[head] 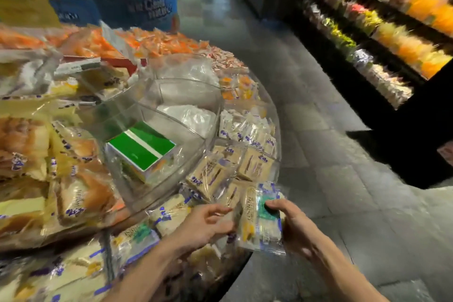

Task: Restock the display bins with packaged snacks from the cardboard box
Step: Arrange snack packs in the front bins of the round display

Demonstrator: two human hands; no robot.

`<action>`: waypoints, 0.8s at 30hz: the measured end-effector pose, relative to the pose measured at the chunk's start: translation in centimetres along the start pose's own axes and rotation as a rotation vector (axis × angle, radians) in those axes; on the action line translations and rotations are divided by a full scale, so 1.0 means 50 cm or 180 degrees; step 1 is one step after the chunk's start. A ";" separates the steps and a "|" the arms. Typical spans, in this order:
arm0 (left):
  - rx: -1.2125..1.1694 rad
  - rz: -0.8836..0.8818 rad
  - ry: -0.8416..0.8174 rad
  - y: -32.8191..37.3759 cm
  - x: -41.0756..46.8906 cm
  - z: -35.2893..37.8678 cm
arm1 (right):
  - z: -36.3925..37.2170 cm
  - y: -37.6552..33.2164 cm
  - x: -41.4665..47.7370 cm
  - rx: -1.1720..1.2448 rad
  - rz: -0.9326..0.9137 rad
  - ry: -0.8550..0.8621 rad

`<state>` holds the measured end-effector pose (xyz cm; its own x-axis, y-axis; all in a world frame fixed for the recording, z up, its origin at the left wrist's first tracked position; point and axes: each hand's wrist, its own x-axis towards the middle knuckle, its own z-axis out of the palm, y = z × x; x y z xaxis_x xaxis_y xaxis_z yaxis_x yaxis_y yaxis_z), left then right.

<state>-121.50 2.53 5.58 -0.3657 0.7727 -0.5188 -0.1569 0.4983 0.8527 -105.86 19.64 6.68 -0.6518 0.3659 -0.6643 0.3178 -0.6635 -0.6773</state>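
The right hand (293, 224) holds a clear-wrapped snack packet (257, 223) with a green label at the near edge of the round display stand (275, 115), its fingers (274, 203) clamped over the packet's right side. The left hand (208, 224) is just beside the packet's left side, fingers loosely bent. Blur hides whether they grip anything. Similar packets (220, 174) fill the bin along the edge behind the hands. A green-topped box (142, 147) sits in a clear inner bin (171, 179) toward the stand's middle. Bread packets (78, 193) are piled at the left.
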 end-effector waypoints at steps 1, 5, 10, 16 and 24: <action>0.0136 0.0028 0.0070 0.018 0.022 0.027 | -0.036 -0.026 0.014 -0.0023 -0.0014 -0.0071; 0.0757 0.0218 0.0229 0.078 0.113 0.130 | -0.163 -0.124 0.050 -0.0245 -0.0067 -0.0249; 0.0834 0.0130 0.0358 0.143 0.202 0.232 | -0.288 -0.222 0.092 -0.0450 0.0019 -0.0426; 0.0953 0.0054 0.0908 0.221 0.334 0.227 | -0.395 -0.339 0.196 -0.0375 -0.0075 -0.0400; 0.0642 -0.0200 0.2191 0.310 0.603 0.151 | -0.482 -0.515 0.393 -0.0709 -0.0020 -0.0256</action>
<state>-128.03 36.53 2.70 -0.8673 0.3502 -0.3538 -0.0484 0.6480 0.7601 -110.25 59.63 3.47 -0.7041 0.3106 -0.6386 0.4519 -0.4977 -0.7404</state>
